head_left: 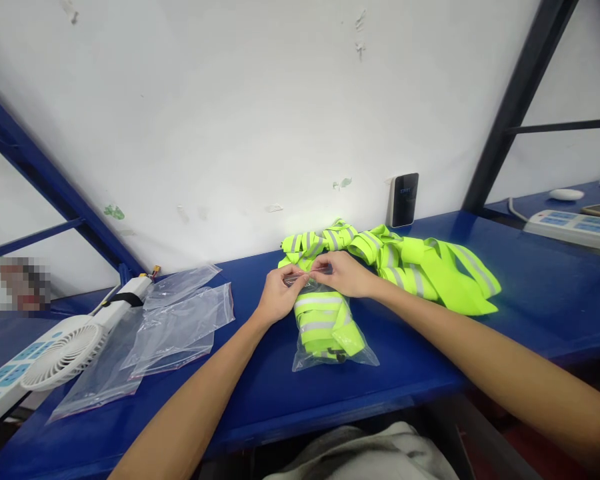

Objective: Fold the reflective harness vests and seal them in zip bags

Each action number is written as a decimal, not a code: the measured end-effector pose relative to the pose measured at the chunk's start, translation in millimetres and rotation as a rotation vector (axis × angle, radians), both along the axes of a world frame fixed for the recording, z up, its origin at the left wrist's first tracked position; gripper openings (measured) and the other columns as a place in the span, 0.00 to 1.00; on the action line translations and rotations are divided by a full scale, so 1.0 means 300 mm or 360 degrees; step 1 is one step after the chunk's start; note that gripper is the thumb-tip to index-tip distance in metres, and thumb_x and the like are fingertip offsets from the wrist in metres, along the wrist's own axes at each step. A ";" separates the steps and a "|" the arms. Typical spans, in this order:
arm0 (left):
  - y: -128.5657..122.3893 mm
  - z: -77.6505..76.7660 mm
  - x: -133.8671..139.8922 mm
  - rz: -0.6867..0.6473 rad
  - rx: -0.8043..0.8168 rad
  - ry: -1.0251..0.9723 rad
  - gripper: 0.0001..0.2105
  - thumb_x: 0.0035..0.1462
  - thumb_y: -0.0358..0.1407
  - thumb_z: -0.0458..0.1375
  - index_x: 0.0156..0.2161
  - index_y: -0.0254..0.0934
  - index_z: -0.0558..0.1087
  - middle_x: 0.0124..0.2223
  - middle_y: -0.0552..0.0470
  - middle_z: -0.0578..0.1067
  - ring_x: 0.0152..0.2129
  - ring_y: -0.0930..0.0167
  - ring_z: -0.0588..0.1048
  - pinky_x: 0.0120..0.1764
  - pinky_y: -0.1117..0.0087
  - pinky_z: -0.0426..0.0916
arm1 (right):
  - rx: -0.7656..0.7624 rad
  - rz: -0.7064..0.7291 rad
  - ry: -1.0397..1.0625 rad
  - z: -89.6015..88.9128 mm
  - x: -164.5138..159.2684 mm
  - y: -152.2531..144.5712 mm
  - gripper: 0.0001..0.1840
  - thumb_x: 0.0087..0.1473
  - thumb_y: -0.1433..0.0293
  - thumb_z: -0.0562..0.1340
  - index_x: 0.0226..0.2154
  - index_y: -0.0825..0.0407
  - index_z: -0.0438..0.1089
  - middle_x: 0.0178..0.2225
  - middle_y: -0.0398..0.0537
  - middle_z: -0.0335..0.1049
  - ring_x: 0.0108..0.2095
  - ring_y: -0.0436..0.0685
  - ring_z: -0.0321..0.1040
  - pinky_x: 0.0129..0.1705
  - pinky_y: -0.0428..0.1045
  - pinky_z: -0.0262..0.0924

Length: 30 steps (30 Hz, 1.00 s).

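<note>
A clear plastic zip bag (365, 355) lies on the blue table with a folded neon-yellow reflective strap (320, 320) inside it. My left hand (281, 290) pinches the bag's top edge on its left side. Close beside it, my right hand (343, 272) pinches the same edge, the fingertips of both hands nearly meeting. Behind the hands and to the right lies a heap of loose neon-yellow reflective straps (420, 263) with grey stripes. My fingers cover part of the bag's mouth.
Several flat clear bags (180, 327) overlap at the left. Beside them are a white handheld fan (67, 357) and a power strip (3, 373). A black-faced device (404, 200) leans on the white wall. Another power strip (575, 227) lies far right, past a dark frame post (517, 107).
</note>
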<state>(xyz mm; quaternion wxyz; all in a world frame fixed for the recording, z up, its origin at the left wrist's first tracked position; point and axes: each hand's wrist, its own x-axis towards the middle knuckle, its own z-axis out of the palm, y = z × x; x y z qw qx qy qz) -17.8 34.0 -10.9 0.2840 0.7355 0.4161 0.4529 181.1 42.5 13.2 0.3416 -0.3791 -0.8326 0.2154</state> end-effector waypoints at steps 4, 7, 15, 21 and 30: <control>0.013 0.005 -0.005 -0.0046 -0.0082 -0.0117 0.12 0.54 0.42 0.64 0.33 0.33 0.77 0.31 0.50 0.78 0.28 0.71 0.74 0.33 0.72 0.65 | 0.0037 -0.0070 0.0042 0.014 0.009 0.013 0.06 0.54 0.69 0.65 0.30 0.55 0.77 0.31 0.47 0.79 0.33 0.55 0.73 0.37 0.47 0.61; 0.031 0.009 -0.021 -0.0073 -0.0148 -0.0188 0.12 0.53 0.42 0.65 0.32 0.33 0.77 0.30 0.52 0.78 0.27 0.71 0.73 0.33 0.72 0.64 | -0.0005 -0.0119 0.0100 0.026 0.028 0.022 0.05 0.51 0.70 0.65 0.28 0.55 0.77 0.29 0.46 0.79 0.31 0.54 0.73 0.35 0.47 0.61; 0.053 0.029 -0.050 -0.0031 -0.0117 -0.0246 0.12 0.52 0.42 0.67 0.32 0.34 0.81 0.30 0.52 0.79 0.28 0.71 0.73 0.33 0.72 0.64 | -0.0102 -0.0143 0.0072 0.065 0.083 0.030 0.07 0.49 0.70 0.64 0.28 0.55 0.78 0.28 0.45 0.78 0.29 0.53 0.70 0.32 0.47 0.60; 0.042 0.072 -0.059 0.0024 -0.0075 -0.0313 0.11 0.49 0.42 0.68 0.32 0.35 0.82 0.31 0.51 0.81 0.28 0.70 0.75 0.35 0.70 0.67 | -0.0162 -0.0019 -0.0013 0.111 0.116 0.020 0.07 0.50 0.68 0.64 0.25 0.54 0.74 0.23 0.44 0.72 0.26 0.52 0.65 0.30 0.47 0.58; 0.034 0.089 -0.083 -0.0034 0.0090 -0.0093 0.14 0.60 0.42 0.60 0.43 0.34 0.82 0.37 0.47 0.83 0.34 0.67 0.78 0.41 0.68 0.71 | 0.0001 0.0067 -0.0290 0.155 0.167 0.023 0.16 0.61 0.57 0.58 0.29 0.51 0.66 0.26 0.44 0.68 0.26 0.53 0.62 0.30 0.48 0.54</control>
